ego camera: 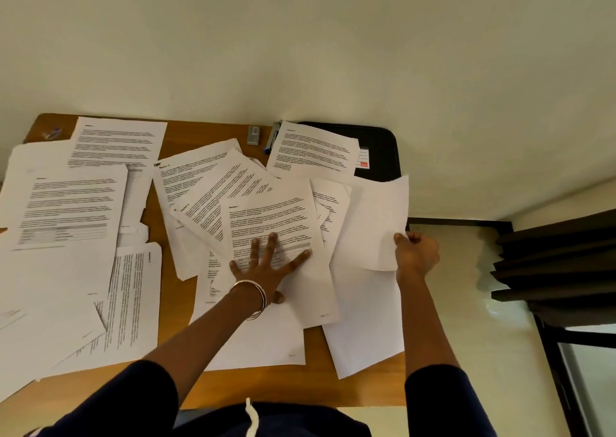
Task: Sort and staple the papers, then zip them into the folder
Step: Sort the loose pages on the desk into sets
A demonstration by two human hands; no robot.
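Observation:
Many printed sheets lie scattered over the wooden table (166, 306). My left hand (266, 266) rests flat, fingers spread, on a printed sheet (270, 213) in the middle pile. My right hand (415, 254) pinches the right edge of a blank-faced sheet (370, 226) and holds it lifted off the table's right side. A black zip folder (380, 149) lies at the far right corner, partly under a printed page (313, 149). A stapler (274, 136) lies just left of that page, mostly hidden.
A small grey box (254, 135) sits near the far edge. A small clear-and-blue object (51, 133) lies at the far left corner. A cream wall backs the table. Beyond the table's right edge are pale floor and dark furniture (546, 263).

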